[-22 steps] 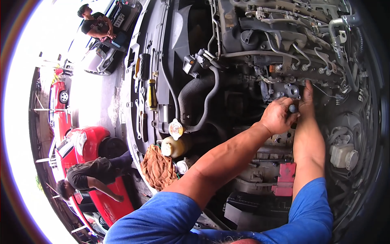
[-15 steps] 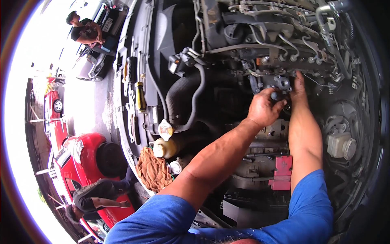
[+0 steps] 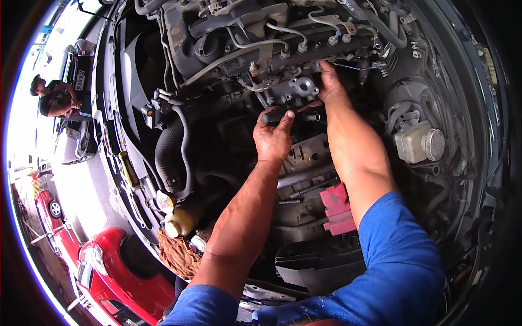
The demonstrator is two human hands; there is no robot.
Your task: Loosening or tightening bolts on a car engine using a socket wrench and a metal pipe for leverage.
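Observation:
A grey cast-metal engine part (image 3: 291,91) with a round port sits in front of the engine, below the row of metal fuel pipes. My left hand (image 3: 273,140) is closed around the dark cylindrical end (image 3: 278,114) at its lower side, with the thumb laid across it. At the part's right edge is my right hand (image 3: 331,87), thumb pointing up and fingers curled partly out of sight behind and under it. Whether the part touches the engine behind it, I cannot tell.
A black corrugated hose (image 3: 167,146) curves on the left, near a yellowish reservoir (image 3: 182,220) and a brown rag (image 3: 176,255). A yellow-handled screwdriver (image 3: 128,169) lies on the front edge. Right of my arm is a white fluid reservoir (image 3: 418,142). Beyond stands a person (image 3: 57,98).
The view has shifted, so the engine bay appears farther left and tilted. My left hand has moved its grip onto the dark cylindrical end; my right hand stays at the part's right edge.

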